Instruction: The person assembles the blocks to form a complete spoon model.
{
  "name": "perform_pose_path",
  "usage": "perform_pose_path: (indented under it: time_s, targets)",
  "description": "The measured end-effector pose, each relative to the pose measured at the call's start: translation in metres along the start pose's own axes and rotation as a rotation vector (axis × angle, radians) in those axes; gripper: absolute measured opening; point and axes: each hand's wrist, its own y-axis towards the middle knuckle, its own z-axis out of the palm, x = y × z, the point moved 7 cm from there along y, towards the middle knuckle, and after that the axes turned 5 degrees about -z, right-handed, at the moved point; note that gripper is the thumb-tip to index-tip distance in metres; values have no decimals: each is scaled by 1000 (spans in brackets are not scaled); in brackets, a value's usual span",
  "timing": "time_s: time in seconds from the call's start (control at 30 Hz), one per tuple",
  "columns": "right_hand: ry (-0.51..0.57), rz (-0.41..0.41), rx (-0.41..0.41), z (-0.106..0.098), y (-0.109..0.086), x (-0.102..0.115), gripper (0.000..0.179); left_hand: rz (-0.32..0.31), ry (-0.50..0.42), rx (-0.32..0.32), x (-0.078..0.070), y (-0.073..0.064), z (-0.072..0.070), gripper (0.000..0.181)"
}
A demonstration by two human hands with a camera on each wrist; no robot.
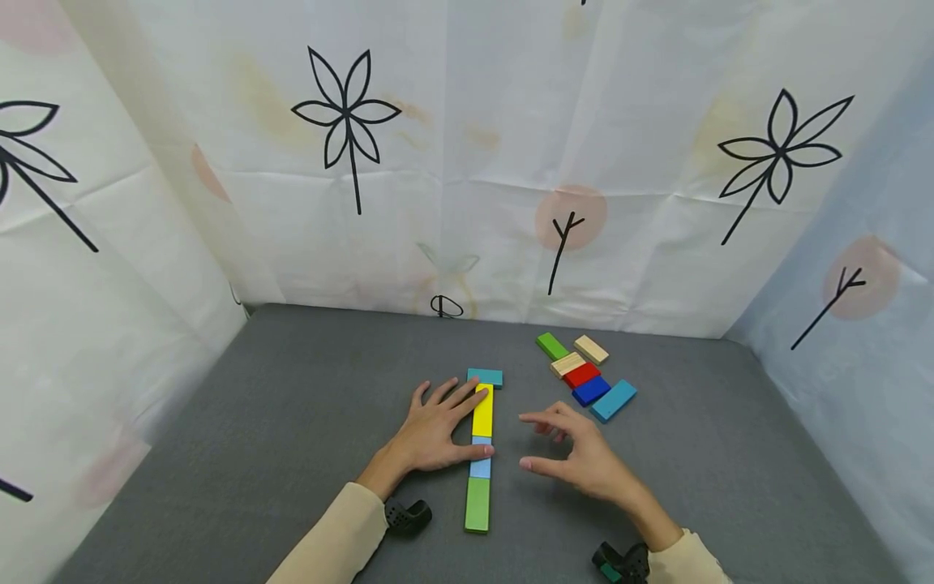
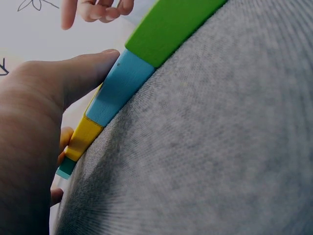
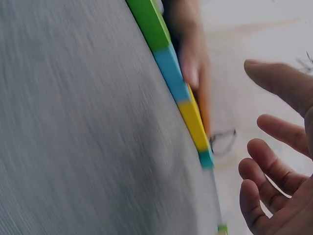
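Note:
A straight row of flat blocks runs away from the person: a light green block (image 1: 477, 504) nearest, then a light blue block (image 1: 480, 469) and a yellow block (image 1: 482, 414). At the far end a teal block (image 1: 487, 376) lies crosswise, making a T. The left hand (image 1: 432, 430), fingers spread, reaches over the row from the left. Its thumb touches the light blue block's top, and its fingertips lie at the yellow block. To the right of the row, the right hand (image 1: 584, 454) hovers with thumb and fingers apart, holding nothing.
Loose blocks lie at the back right: a green block (image 1: 552, 346), two plain wooden ones, a red block (image 1: 582, 375), a dark blue block (image 1: 591, 391) and a blue block (image 1: 614, 401). A patterned cloth (image 1: 496, 243) hangs behind the grey table (image 1: 321, 381).

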Motion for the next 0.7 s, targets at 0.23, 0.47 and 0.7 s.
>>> perform_pose_path:
  time_s: [0.23, 0.47, 0.7]
  targets:
    - [-130, 56, -177, -52, -9, -37, 48, 16, -17, -11, -1, -1, -1, 91]
    - [-185, 146, -156, -87, -28, -77, 60, 8, -18, -4, 0, -1, 1, 91]
    - [-228, 247, -22, -89, -38, -96, 68, 14, -16, -3, 1, -1, 1, 91]
